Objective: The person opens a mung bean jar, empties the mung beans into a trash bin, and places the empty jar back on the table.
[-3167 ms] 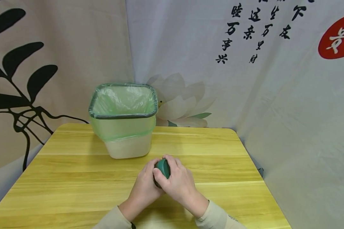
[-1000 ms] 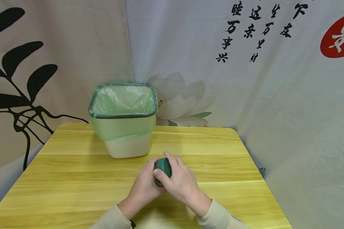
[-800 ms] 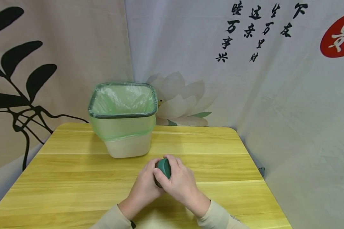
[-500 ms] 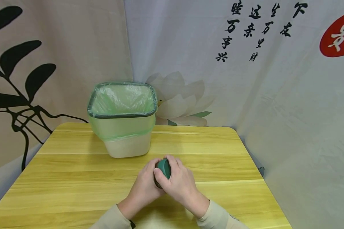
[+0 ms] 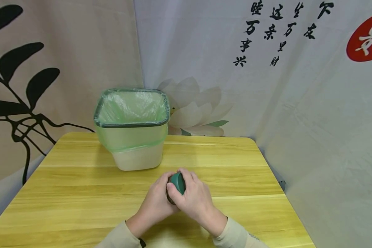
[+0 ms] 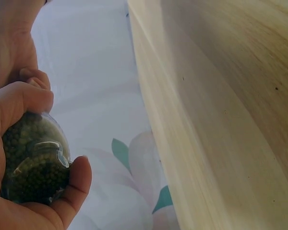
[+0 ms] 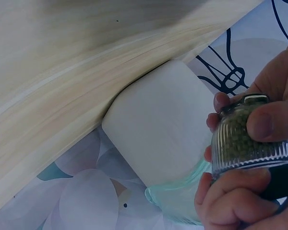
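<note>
A small clear jar of green beads or beans with a dark green lid is held between both hands above the table. The left hand grips the jar's body, its fingers curled round the glass. The right hand holds it from the other side, with the thumb and fingers about the lid. In the left wrist view the jar's glass base shows between a thumb and fingers. Ribbed glass shows in the right wrist view, and much of the lid is hidden by fingers there.
A pale bin lined with a green bag stands on the wooden table behind and left of the hands. Printed cloth hangs behind the table and along its right side.
The right index finger, raised from the lid a second ago, lies down against it again. Both hands keep their hold on the jar in nearly the same place. The head view has shifted slightly.
</note>
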The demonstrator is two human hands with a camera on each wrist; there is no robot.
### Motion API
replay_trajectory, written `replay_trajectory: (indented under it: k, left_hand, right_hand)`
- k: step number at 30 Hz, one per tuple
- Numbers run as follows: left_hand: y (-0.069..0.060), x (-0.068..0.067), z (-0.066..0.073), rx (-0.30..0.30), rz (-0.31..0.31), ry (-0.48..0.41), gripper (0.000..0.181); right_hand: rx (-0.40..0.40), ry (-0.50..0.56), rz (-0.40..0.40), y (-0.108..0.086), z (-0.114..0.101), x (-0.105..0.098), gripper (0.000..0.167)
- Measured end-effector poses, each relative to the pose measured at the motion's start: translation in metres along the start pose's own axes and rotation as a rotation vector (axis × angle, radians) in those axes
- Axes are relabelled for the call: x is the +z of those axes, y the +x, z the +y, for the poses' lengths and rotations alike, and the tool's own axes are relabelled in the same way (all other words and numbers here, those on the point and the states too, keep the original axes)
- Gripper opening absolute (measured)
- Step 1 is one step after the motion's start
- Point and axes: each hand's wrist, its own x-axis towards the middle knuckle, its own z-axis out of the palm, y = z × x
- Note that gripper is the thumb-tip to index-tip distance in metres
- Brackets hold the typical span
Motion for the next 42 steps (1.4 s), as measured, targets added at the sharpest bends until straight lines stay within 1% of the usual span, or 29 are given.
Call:
replay_trajectory:
  k: [9, 16, 30, 42]
  left_hand:
    - [-0.0002, 0.0003, 0.0005, -0.017, -0.005, 0.000, 0.090]
    - [0.0001, -0.0001, 0.0002, -0.006, -0.003, -0.002, 0.089]
    - [0.0000, -0.0013, -0.0005, -0.009, -0.014, -0.001, 0.088]
    - [-0.0005, -0.0021, -0.0005, -0.005, -0.011, -0.009, 0.087]
  right_hand:
    - [0.000, -0.007, 0.001, 0.0002, -0.0005, 0.0000, 0.046]
    - [0.003, -0.006, -0.004, -0.0002, 0.0004, 0.0005, 0.046]
    - [0.001, 0.004, 0.000, 0.0004, -0.0004, 0.0012, 0.047]
    - [0.008, 0.005, -0.003, -0.0002, -0.0007, 0.0025, 0.046]
